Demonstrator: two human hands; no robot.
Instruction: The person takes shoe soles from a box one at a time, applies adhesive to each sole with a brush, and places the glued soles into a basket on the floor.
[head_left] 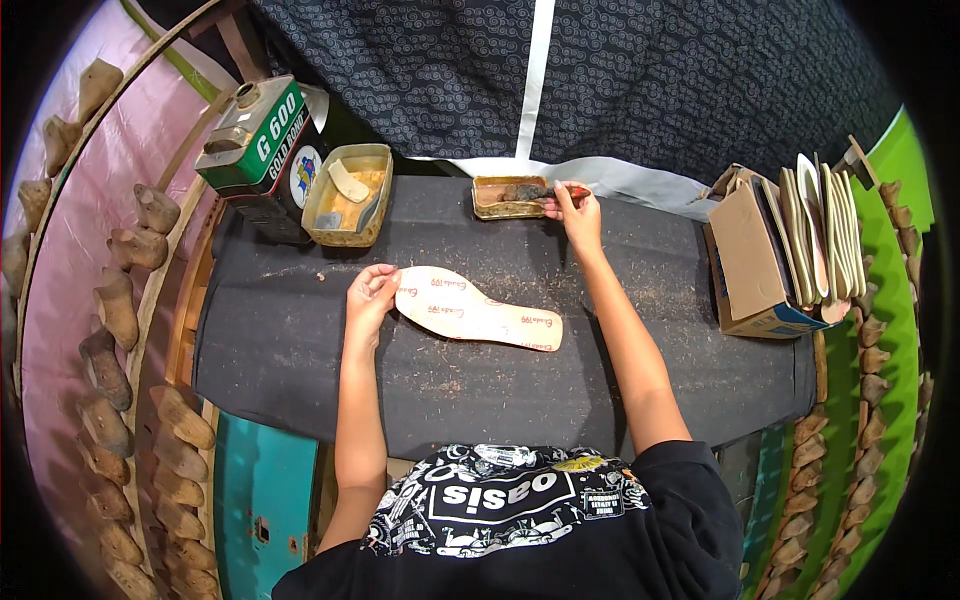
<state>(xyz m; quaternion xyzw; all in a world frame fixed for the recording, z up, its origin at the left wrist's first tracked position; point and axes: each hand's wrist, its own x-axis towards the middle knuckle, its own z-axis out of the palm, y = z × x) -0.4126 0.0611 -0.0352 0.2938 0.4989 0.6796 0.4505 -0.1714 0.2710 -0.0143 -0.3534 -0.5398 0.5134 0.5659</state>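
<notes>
Left hand (370, 295): rests on the desk (300, 370), fingers curled down onto the rounded end of the insole; its grip is not closed around anything, only pressing.
Insole (478, 312): pale tan, flat, lying near the middle of the desk, its long axis slanting from upper left to lower right.
Right hand (575, 212): reaches to the far edge of the desk; its grip is closed on a brush with a reddish handle.
Brush (578, 191): dark head end sits inside the small tin.
Small tin (505, 197): shallow, rectangular, with dark matter inside, at the far edge.
Open tin (349, 195): larger, yellowish inside, with a pale scraper in it, left of the small tin and well apart from it.
Green can (255, 135): stands at the far left corner, just beside the open tin.
Cardboard box (750, 265): at the right end, packed with upright soles.
Wooden lasts (115, 300): hang in rows on either side.
</notes>
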